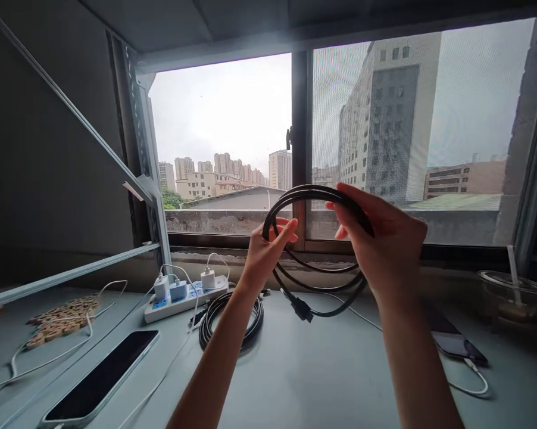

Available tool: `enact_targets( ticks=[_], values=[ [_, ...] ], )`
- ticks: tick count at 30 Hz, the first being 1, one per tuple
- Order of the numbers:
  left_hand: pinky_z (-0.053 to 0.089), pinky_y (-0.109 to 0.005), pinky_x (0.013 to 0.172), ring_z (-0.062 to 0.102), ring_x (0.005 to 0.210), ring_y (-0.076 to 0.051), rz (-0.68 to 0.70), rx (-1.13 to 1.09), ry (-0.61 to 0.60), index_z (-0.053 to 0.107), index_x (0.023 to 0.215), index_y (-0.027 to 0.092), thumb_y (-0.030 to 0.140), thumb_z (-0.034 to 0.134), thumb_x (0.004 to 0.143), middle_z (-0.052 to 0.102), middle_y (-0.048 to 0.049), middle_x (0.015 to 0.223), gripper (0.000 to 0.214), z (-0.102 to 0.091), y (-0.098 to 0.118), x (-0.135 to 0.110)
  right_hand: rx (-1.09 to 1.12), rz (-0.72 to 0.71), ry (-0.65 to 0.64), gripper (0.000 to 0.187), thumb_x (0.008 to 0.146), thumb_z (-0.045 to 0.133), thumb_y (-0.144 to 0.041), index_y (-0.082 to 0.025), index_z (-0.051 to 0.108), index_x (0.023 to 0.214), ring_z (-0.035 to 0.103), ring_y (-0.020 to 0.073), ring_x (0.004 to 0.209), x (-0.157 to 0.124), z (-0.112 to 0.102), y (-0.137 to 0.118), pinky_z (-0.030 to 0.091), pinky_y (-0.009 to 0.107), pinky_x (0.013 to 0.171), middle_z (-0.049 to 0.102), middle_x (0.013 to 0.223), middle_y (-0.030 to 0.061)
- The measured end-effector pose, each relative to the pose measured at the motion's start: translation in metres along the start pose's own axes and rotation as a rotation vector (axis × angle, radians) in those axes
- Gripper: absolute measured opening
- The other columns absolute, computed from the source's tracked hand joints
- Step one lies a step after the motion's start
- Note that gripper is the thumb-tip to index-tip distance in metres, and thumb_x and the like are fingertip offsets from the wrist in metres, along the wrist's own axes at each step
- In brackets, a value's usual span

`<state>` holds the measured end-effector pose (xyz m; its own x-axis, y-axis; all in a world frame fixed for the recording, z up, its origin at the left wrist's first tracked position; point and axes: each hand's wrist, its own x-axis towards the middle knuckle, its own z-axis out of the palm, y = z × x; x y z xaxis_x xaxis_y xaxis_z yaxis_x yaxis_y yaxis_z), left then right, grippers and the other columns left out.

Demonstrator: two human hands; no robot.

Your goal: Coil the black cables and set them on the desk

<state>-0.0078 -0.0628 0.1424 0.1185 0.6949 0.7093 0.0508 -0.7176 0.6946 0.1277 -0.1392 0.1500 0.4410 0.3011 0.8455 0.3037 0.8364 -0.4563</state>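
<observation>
A black cable (313,192) is looped into a loose coil and held up above the table in front of the window. My left hand (271,244) is closed around the coil's left side, thumb over the strands. On the upper right of the coil, my right hand (380,232) grips the strands between thumb and fingers. One dark plug (302,310) of the cable hangs at the bottom of the loops. Behind my left forearm, a second coiled black cable (258,325) lies on the table, partly hidden by the arm.
A white power strip (164,311) with several chargers stands at the back left. A phone (103,375) lies front left, near small wooden pieces (63,322) and white cords. On the right are another phone (456,345) with a cord and a clear lidded cup (514,292) with a straw.
</observation>
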Motion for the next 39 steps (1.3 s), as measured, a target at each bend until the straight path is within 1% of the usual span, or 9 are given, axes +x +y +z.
enact_targets(
  ticks=[2,5,9,14,17,24,33,36,39],
  values=[
    [0.042,-0.022,0.054,0.057,0.051,-0.011,-0.115,-0.143,0.033,0.048,0.048,0.018,0.042,0.061,0.074,0.05,0.0027,0.045,0.038,0.001,-0.002,-0.001,0.025,0.001,0.047,0.028,0.074,0.07,-0.033,-0.024,0.07,0.1,0.056,0.0093,0.05,0.003,0.0,0.009,0.048,0.025,0.047,0.07,0.081,0.0003],
    [0.019,-0.021,0.034,0.027,0.028,-0.004,-0.217,-0.311,0.129,0.022,0.038,0.021,0.036,0.056,0.073,0.019,0.0089,0.032,0.051,-0.004,0.003,-0.004,-0.004,0.13,-0.107,0.045,0.068,0.074,-0.033,-0.023,0.064,0.111,0.061,0.0116,0.05,0.009,-0.003,0.027,0.052,0.026,0.05,0.069,0.073,-0.0009],
    [0.016,-0.021,0.034,0.021,0.03,-0.003,-0.032,-0.153,0.385,0.028,0.036,0.02,0.033,0.056,0.069,0.025,0.0084,0.032,0.045,-0.008,0.013,-0.009,-0.244,0.183,-0.173,0.045,0.068,0.074,-0.034,-0.019,0.064,0.109,0.064,0.0143,0.052,0.009,-0.006,0.034,0.054,0.028,0.055,0.067,0.063,-0.0008],
    [0.022,-0.021,0.037,0.024,0.031,-0.004,-0.013,-0.163,0.362,0.032,0.037,0.02,0.036,0.055,0.07,0.026,0.0081,0.032,0.043,0.008,0.023,-0.022,-0.079,0.288,-0.301,0.029,0.075,0.068,-0.039,-0.019,0.068,0.097,0.042,0.0061,0.03,0.005,-0.01,0.013,0.03,0.017,0.029,0.045,0.041,-0.009],
    [0.027,-0.021,0.036,0.033,0.029,-0.006,-0.105,-0.161,0.217,0.036,0.039,0.021,0.037,0.051,0.073,0.03,0.0072,0.033,0.041,0.016,0.021,-0.023,0.091,0.36,-0.265,0.037,0.071,0.073,-0.04,-0.025,0.068,0.104,0.027,0.0024,0.03,0.008,-0.025,0.002,0.016,0.014,0.028,0.032,0.038,-0.0116],
    [0.037,-0.024,0.038,0.051,0.033,-0.014,-0.486,0.186,-0.364,0.055,0.048,0.016,0.047,0.043,0.082,0.058,-0.0039,0.044,0.047,0.019,-0.004,-0.02,0.298,0.49,-0.17,0.031,0.066,0.075,-0.033,-0.027,0.069,0.095,0.015,0.0014,0.032,0.009,-0.041,-0.022,0.013,0.017,0.03,0.025,0.038,-0.0118],
    [0.042,-0.026,0.054,0.061,0.049,-0.016,-0.64,-0.182,-1.282,0.073,0.071,0.015,0.066,0.014,0.085,0.063,-0.007,0.054,0.079,0.028,0.003,-0.027,0.266,0.167,-0.204,0.017,0.074,0.07,-0.029,-0.025,0.058,0.063,0.013,0.0028,0.032,-0.01,-0.016,-0.029,0.01,0.02,0.032,0.02,0.038,-0.0108],
    [0.042,-0.027,0.058,0.06,0.054,-0.018,-0.616,-0.125,-1.348,0.072,0.069,0.018,0.071,0.008,0.082,0.062,-0.0069,0.052,0.084,0.028,0.002,-0.026,0.231,0.135,-0.253,0.015,0.075,0.069,-0.025,-0.025,0.059,0.063,0.011,0.0026,0.032,-0.011,-0.017,-0.027,0.011,0.02,0.033,0.021,0.038,-0.0109],
    [0.044,-0.029,0.07,0.06,0.064,-0.02,-0.558,0.041,-1.205,0.07,0.059,0.02,0.073,0.008,0.082,0.059,-0.0075,0.048,0.085,0.027,-0.001,-0.024,0.245,0.179,-0.276,0.013,0.075,0.067,-0.02,-0.026,0.061,0.065,0.013,0.0026,0.032,-0.008,-0.017,-0.023,0.01,0.02,0.033,0.022,0.038,-0.0107]
  ],
)
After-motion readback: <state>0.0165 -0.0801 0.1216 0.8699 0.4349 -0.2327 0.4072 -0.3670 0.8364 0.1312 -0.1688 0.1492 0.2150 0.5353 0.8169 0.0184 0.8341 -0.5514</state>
